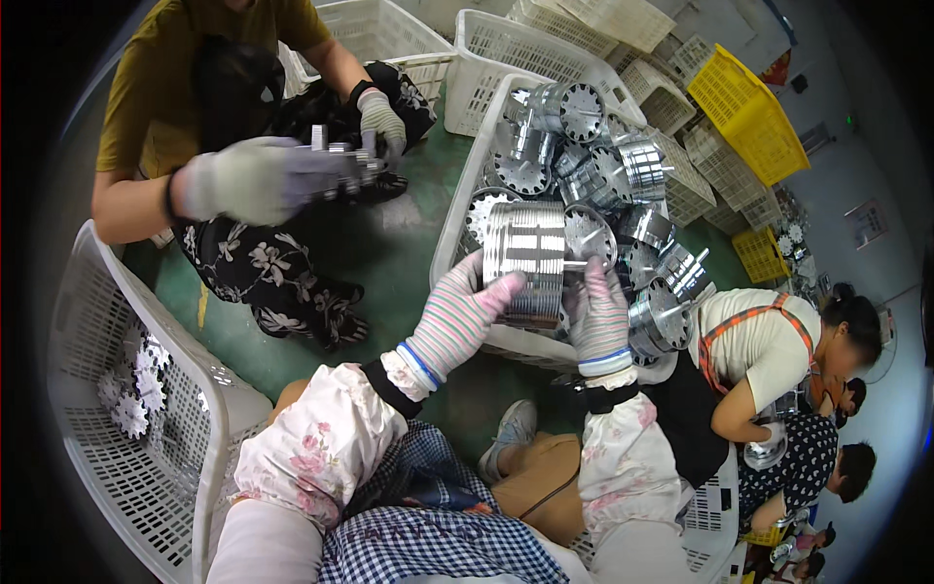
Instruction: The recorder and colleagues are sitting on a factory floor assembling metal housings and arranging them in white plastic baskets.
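My left hand, in a striped knit glove, grips a thick cylinder of stacked shiny metal discs from its left and near side. A thin rod sticks out of the cylinder's right end toward my right hand, gloved alike. The right fingers are closed around the rod's end. The cylinder is held over the near edge of a white perforated crate. Inside that crate lie several similar disc stacks with rods and toothed end plates.
At the left, a white basket holds loose toothed metal discs. Across from me a seated person's gloved hands handle metal discs. Another person bends at the right. White crates and a yellow crate stand behind.
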### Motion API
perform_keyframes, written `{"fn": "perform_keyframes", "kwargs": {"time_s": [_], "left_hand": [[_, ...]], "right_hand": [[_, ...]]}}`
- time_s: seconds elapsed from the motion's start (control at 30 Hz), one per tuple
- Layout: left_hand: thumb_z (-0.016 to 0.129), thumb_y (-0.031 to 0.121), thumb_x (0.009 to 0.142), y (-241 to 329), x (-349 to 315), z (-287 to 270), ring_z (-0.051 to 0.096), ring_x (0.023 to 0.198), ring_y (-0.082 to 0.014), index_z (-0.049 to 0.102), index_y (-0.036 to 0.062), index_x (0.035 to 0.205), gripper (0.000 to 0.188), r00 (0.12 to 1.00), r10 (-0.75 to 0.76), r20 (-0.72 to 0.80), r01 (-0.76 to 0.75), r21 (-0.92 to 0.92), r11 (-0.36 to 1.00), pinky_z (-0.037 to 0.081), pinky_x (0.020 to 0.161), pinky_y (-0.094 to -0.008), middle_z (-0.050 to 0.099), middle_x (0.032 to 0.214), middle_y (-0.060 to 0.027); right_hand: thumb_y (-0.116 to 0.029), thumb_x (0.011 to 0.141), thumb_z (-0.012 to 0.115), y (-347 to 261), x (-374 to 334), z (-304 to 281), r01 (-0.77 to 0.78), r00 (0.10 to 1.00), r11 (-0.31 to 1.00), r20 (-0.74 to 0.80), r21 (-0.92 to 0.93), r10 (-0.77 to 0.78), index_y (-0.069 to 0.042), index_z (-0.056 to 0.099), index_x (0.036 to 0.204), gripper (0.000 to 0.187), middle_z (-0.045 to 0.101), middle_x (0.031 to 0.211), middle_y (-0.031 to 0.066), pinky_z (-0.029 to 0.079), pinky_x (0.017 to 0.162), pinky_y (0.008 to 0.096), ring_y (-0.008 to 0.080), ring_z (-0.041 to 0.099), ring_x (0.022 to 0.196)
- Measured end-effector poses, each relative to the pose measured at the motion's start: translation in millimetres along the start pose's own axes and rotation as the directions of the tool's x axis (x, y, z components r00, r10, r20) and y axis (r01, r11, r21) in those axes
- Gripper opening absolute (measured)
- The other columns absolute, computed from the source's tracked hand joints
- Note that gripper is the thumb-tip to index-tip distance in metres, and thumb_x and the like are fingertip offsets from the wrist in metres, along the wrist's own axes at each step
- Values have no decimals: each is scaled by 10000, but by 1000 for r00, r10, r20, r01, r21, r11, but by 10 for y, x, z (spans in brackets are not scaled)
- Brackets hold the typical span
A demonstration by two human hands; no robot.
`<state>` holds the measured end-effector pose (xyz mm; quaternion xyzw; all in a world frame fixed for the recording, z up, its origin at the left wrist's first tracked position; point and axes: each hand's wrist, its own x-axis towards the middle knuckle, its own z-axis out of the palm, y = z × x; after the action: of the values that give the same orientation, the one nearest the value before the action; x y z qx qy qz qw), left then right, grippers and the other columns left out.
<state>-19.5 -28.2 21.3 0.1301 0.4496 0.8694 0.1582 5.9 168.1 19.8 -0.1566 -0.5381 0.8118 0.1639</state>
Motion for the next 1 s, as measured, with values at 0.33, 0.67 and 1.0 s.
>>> {"fn": "perform_keyframes", "kwargs": {"time_s": [0.33,0.67,1.0], "left_hand": [[645,386,959,-9,-336,-16,600,719,-94,662,13,979,375,999,-22,-31,31,353,935,496,658,-276,656,796,-7],[749,215,762,473,-756,407,543,510,-285,539,93,632,275,701,257,666,-690,723,8,407,458,-418,500,588,-88],[615,192,972,467,-401,80,438,616,-52,617,19,773,264,990,93,-106,-39,430,902,410,555,-267,536,662,25]], "right_hand": [[-239,930,632,299,-290,-416,607,773,140,622,-782,121,-22,518,1317,458,632,1249,141,521,919,385,251,645,1070],[-388,971,511,1341,-460,-1170,708,706,150,700,-690,-111,-163,445,1433,518,457,1455,100,339,1147,419,295,417,1361],[-416,968,465,835,145,-1557,508,492,-599,779,-619,-389,-171,344,1508,605,334,1557,132,195,1201,506,323,309,1430]]}}
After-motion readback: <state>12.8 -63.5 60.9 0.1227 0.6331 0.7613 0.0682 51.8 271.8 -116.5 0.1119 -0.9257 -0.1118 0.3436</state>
